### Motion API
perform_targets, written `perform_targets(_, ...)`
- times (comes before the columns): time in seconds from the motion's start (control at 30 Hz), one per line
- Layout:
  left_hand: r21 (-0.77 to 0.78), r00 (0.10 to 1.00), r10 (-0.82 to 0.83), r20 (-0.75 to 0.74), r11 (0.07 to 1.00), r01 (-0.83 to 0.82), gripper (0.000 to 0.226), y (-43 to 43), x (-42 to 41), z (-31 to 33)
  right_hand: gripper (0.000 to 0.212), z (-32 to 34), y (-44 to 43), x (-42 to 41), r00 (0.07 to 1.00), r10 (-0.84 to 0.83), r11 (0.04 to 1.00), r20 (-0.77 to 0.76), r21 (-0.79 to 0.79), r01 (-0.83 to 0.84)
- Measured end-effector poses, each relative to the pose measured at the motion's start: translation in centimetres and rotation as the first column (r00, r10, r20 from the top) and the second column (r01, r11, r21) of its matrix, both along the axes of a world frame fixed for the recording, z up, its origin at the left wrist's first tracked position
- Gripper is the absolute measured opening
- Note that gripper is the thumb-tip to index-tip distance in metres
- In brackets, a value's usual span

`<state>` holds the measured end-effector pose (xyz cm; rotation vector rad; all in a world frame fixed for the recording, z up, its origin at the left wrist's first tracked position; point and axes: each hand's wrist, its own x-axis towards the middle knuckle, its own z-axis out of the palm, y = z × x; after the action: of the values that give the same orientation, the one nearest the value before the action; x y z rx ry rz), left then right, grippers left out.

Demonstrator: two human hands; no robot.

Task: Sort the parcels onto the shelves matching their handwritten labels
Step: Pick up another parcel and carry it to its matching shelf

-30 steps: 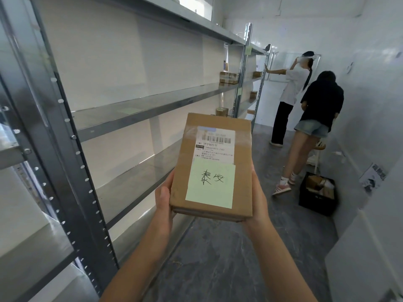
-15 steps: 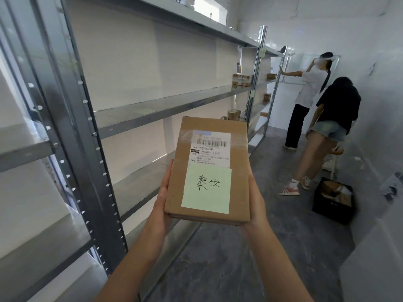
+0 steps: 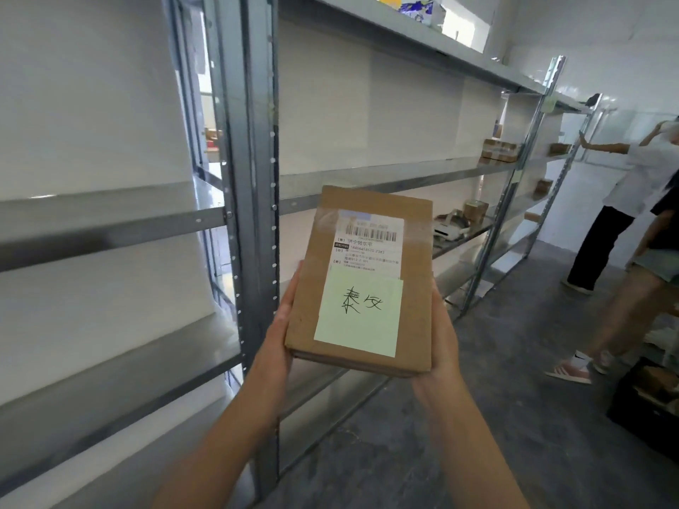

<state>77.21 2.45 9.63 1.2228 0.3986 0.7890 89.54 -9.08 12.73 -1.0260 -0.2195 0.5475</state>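
Note:
I hold a flat brown cardboard parcel [image 3: 371, 214] in front of me with both hands. It carries a white barcode label and a pale green note [image 3: 358, 314] with two handwritten black characters. My left hand [image 3: 281, 325] grips its left edge and my right hand [image 3: 442, 343] cups its right edge. Grey metal shelving [image 3: 253, 141] runs along the left wall, and the shelf boards [image 3: 385, 178] nearest the parcel are bare. Far down the rack sit a few small brown parcels [image 3: 499, 150].
Two people stand at the right end of the aisle, one [image 3: 624, 192] reaching to the far rack. A black crate [image 3: 646, 409] with boxes rests on the grey floor at the right. Items lie on the top shelf [image 3: 415, 11].
My view has swung left along the rack, so the upright post is now close by and the two people have slid to the right edge. The parcel stays in both hands.

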Motion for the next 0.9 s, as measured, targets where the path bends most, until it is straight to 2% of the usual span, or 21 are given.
perform_targets(0.07,-0.035,0.994,0.094,-0.051,0.995,-0.095,0.038,0.5,-2.4,0.1,0.034,0.3,1.2,-2.1,0.994,0.098,0.995,-0.047,0.0,-0.098)
perform_targets(0.1,-0.009,0.987,0.138,-0.08,0.99,-0.139,0.04,0.7,-3.9,0.4,0.036,0.3,2.0,-3.2,0.988,0.139,0.99,-0.065,-0.008,-0.139)
perform_targets(0.2,0.091,0.977,0.213,-0.02,0.973,-0.21,0.038,1.7,-9.6,-0.2,0.035,0.7,4.0,-7.9,0.965,0.249,0.967,-0.087,-0.037,-0.253)
perform_targets(0.4,0.228,0.918,0.392,-0.058,0.901,-0.37,0.058,1.5,-23.5,-0.7,0.036,1.7,7.6,-19.2,0.886,0.452,0.884,-0.098,-0.085,-0.46)
perform_targets(0.5,0.228,0.864,0.502,-0.044,0.847,-0.48,0.057,0.3,-29.7,-0.7,0.036,2.1,8.3,-25.1,0.805,0.589,0.799,-0.072,-0.096,-0.593)
perform_targets(0.57,0.207,0.82,0.572,-0.029,0.806,-0.555,0.056,-0.8,-33.8,-1.0,0.047,2.3,8.4,-29.0,0.737,0.673,0.729,-0.067,-0.107,-0.676)
perform_targets(0.67,0.225,0.759,0.651,-0.026,0.743,-0.63,0.054,-2.7,-39.5,-1.6,0.04,2.5,8.5,-34.8,0.665,0.746,0.651,-0.047,-0.158,-0.742)
perform_targets(0.77,0.213,0.654,0.756,-0.001,0.639,-0.739,0.054,-4.3,-44.4,-2.5,0.042,2.7,8.3,-39.8,0.557,0.825,0.542,-0.092,-0.148,-0.827)
perform_targets(0.9,0.22,0.521,0.854,0.011,0.506,-0.834,0.048,-6.9,-49.6,-3.8,0.066,2.5,7.8,-45.7,0.393,0.912,0.383,-0.119,-0.104,-0.918)
